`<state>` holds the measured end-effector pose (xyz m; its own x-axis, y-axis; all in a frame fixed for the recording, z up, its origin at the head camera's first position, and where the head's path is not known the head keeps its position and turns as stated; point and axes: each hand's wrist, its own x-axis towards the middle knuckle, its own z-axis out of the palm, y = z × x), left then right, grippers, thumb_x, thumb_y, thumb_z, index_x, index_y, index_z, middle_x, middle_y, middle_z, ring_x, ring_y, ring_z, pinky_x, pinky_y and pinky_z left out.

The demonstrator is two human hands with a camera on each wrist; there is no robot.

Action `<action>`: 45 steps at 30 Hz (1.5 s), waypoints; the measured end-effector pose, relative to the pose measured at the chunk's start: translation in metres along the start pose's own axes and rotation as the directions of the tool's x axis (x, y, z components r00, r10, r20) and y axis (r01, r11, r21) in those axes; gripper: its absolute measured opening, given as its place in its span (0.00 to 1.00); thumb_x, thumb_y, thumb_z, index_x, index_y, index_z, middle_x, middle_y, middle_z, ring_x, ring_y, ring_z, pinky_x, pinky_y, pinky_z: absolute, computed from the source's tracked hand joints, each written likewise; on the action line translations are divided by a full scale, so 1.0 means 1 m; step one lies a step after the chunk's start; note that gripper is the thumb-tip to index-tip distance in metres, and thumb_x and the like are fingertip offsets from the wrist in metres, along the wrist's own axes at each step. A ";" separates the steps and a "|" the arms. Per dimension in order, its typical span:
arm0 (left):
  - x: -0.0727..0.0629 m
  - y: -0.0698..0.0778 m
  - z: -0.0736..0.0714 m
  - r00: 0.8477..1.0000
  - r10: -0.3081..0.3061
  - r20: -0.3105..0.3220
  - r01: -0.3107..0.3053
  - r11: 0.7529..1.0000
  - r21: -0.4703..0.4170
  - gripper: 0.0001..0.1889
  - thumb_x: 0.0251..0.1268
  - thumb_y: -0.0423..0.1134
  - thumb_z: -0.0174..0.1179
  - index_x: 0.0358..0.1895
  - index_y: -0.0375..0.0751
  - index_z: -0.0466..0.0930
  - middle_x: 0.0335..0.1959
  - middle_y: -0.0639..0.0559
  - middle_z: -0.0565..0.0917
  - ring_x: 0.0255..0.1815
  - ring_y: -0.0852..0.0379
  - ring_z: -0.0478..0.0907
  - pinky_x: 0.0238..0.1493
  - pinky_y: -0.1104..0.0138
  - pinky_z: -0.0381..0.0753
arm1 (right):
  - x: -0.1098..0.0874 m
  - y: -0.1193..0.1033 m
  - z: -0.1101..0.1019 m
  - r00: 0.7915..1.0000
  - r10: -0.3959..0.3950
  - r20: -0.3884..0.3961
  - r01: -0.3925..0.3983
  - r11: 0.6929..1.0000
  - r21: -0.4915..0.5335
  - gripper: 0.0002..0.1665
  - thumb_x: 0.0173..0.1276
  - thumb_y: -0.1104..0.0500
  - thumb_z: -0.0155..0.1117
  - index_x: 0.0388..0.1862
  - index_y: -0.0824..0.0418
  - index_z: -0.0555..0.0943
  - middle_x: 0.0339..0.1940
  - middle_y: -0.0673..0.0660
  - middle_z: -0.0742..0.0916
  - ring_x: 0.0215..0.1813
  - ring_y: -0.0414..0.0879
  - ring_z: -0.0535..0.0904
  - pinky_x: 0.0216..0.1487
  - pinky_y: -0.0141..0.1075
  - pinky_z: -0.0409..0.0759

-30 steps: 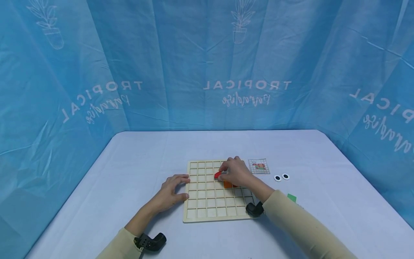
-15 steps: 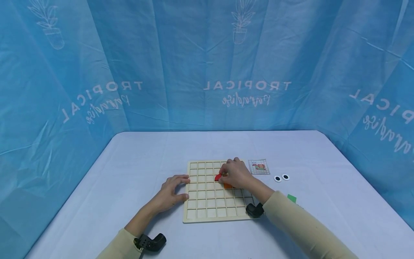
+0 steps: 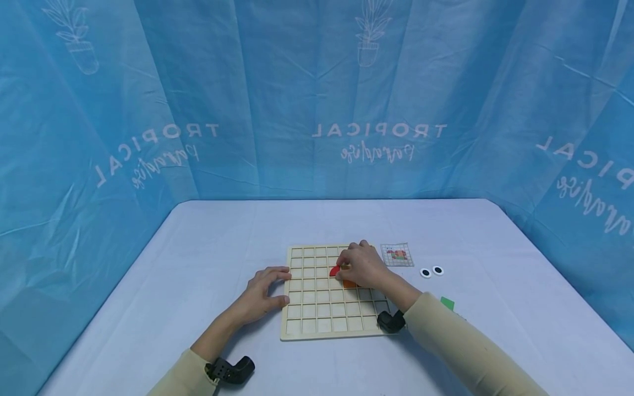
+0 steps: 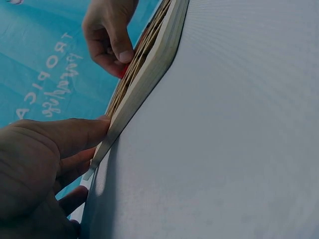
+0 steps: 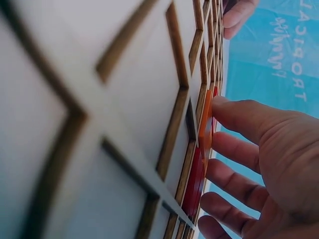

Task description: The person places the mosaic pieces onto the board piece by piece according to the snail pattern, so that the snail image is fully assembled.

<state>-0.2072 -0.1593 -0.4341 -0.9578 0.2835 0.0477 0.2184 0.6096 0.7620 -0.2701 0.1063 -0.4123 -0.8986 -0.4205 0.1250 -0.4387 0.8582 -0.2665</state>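
A pale wooden grid board point(image 3: 317, 335) lies on the table. The left hand point(image 3: 261, 291) rests against its left edge, fingers spread, with thumb and fingertips touching the rim. Over the board's upper right part, the right hand point(image 3: 361, 265) pinches a small red tile with a curved edge point(image 3: 334, 271) between thumb and forefinger, at a grid cell. Right beside it sits an orange tile point(image 3: 349, 284), partly covered by that hand. The right wrist view shows a dark red tile point(image 5: 194, 184) next to the orange one, under the fingers.
A small picture card point(image 3: 397, 254) with a printed grid lies right of the board. Two round eye pieces, black on white point(image 3: 432, 271), are farther right. A green piece point(image 3: 447, 303) shows beside the right sleeve point(image 3: 460, 335). Blue printed cloth point(image 3: 317, 99) hangs behind the table.
The right hand has shifted slightly right with the red tile, which has turned and now lies flatter at the grid cell. The left hand has stayed in place.
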 end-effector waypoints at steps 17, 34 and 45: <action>0.000 0.003 -0.001 1.000 -0.013 -0.005 0.013 1.000 0.000 0.24 0.54 0.39 0.66 0.57 0.44 0.75 0.67 0.52 0.69 0.72 0.44 0.55 0.70 0.41 0.49 | -0.037 0.029 -0.050 0.992 0.119 -0.049 -0.108 0.976 0.190 0.18 0.56 0.49 0.70 0.44 0.52 0.84 0.42 0.50 0.82 0.49 0.47 0.69 0.45 0.43 0.73; -0.001 0.000 -0.001 1.000 -0.007 0.001 0.007 1.000 0.001 0.24 0.55 0.39 0.66 0.57 0.44 0.75 0.68 0.51 0.68 0.73 0.44 0.54 0.70 0.41 0.48 | -0.113 0.074 -0.055 0.960 0.278 -0.018 -0.274 0.954 0.123 0.20 0.49 0.51 0.75 0.42 0.53 0.84 0.42 0.53 0.83 0.49 0.49 0.70 0.39 0.38 0.78; -0.001 0.000 -0.001 1.000 0.000 0.015 0.000 1.000 0.000 0.25 0.55 0.40 0.66 0.58 0.43 0.74 0.68 0.50 0.68 0.73 0.44 0.54 0.71 0.41 0.48 | -0.151 0.070 -0.048 0.967 0.244 0.069 -0.250 0.962 0.109 0.18 0.42 0.49 0.79 0.35 0.46 0.85 0.37 0.46 0.82 0.46 0.44 0.68 0.38 0.34 0.72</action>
<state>-0.2064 -0.1600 -0.4338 -0.9549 0.2945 0.0381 0.2184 0.6095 0.7621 -0.1651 0.2437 -0.4044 -0.9760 -0.2176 -0.0096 -0.1966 0.8989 -0.3915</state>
